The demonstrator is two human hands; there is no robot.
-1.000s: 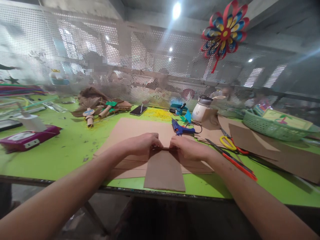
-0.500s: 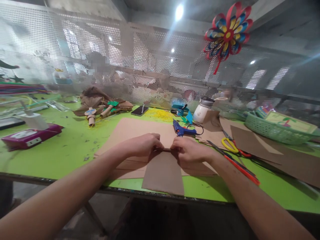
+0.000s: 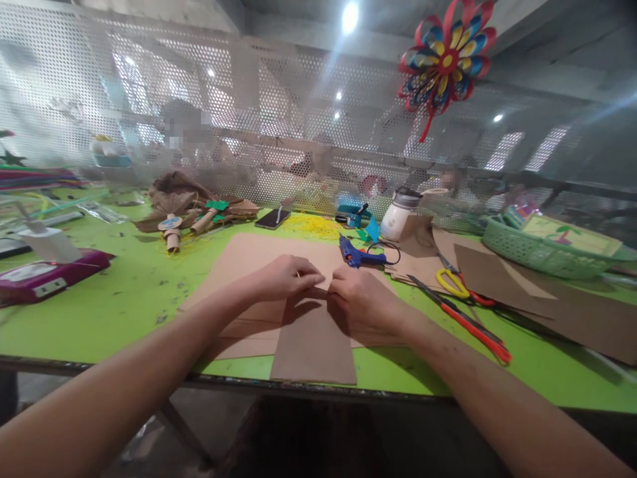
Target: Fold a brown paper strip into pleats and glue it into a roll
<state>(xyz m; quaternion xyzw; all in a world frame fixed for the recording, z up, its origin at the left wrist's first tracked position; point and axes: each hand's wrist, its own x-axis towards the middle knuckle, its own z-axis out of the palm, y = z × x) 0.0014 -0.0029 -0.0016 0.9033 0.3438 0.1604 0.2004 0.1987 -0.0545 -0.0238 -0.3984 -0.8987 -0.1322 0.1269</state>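
Now left hand (image 3: pixel 286 277): coming inward, fingers (image 3: pixel 309 278) straightening; grip unclear
Right hand (image 3: pixel 361 297): pinching the rolled edge (image 3: pixel 314 293)
Brown paper (image 3: pixel 316 345): probably being steadied mostly there

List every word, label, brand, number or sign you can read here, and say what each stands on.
None can be read.
Round tag on a paper roll: marks too small to read.
Purple power strip: any print too blurred to read.
White bottle: any marking too small to make out.
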